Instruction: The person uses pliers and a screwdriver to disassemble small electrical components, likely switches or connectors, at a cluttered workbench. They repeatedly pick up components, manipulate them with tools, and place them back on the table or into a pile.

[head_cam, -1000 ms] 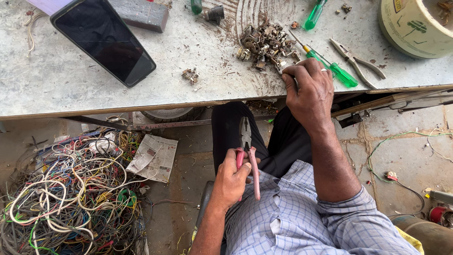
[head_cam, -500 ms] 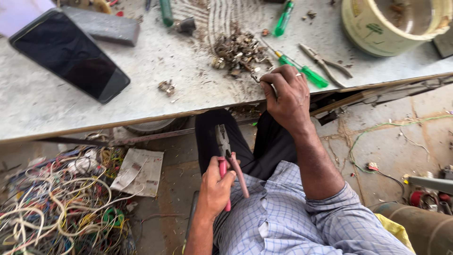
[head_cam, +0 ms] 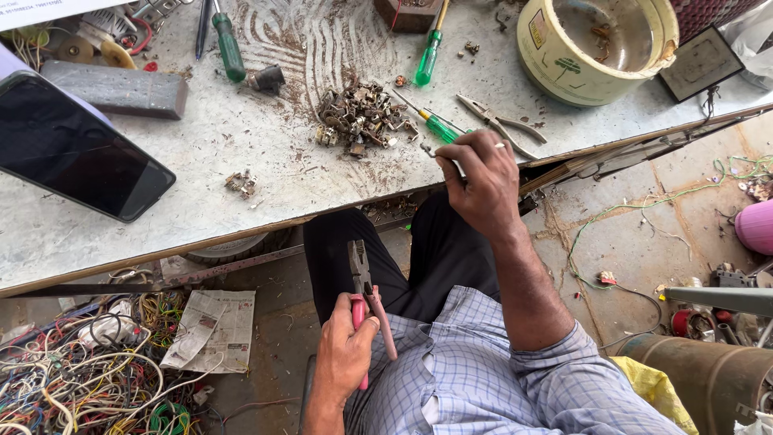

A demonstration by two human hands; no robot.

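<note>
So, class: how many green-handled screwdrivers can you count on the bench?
3. One dark green at top left, one bright green at top centre beside the bucket, one by the scrap pile near the right hand. Clutter may hide others.

1 head-worn view, steeply down and close over the workbench (head_cam: 241, 169) edge, lap and floor.

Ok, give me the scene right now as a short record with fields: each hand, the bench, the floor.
left hand: grips pink-handled pliers, jaws pointing up, over the lap
right hand: at the table's near edge, pinching a small metal piece
table: heap of small metal parts, green screwdrivers, second pliers, dark phone, cream bucket
floor, left: tangle of coloured wires, folded newspaper
</note>
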